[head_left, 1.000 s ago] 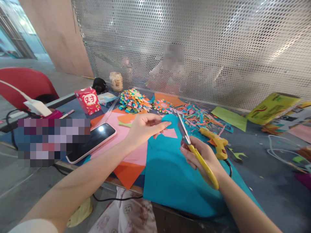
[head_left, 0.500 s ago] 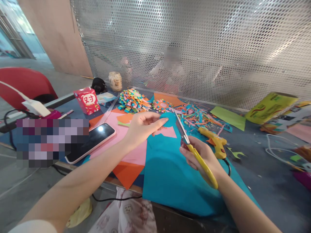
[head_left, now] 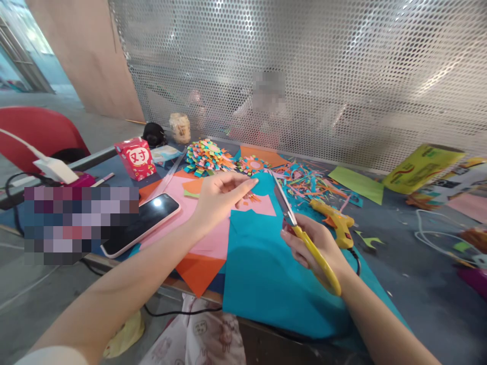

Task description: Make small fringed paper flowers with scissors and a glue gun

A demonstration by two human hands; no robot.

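Note:
My left hand (head_left: 220, 197) pinches a small teal paper piece (head_left: 263, 184) above the pink sheet (head_left: 213, 223). My right hand (head_left: 315, 246) grips yellow-handled scissors (head_left: 300, 230), their blades pointing up and away beside that piece. A large teal sheet (head_left: 274, 274) lies under both hands, reaching over the table's near edge. An orange sheet (head_left: 200, 271) pokes out beneath it.
A phone (head_left: 142, 223) lies left of the pink sheet. A yellow glue gun (head_left: 335, 220) rests right of the scissors. Paper flowers (head_left: 207, 154), strips (head_left: 308, 182), a red box (head_left: 137, 158), a green sheet (head_left: 357, 185) and a mesh screen (head_left: 304, 76) stand behind. White cable (head_left: 437, 235) lies right.
My left hand has shifted slightly left and turned the teal piece, which now shows more edge-on. The scissors have barely moved.

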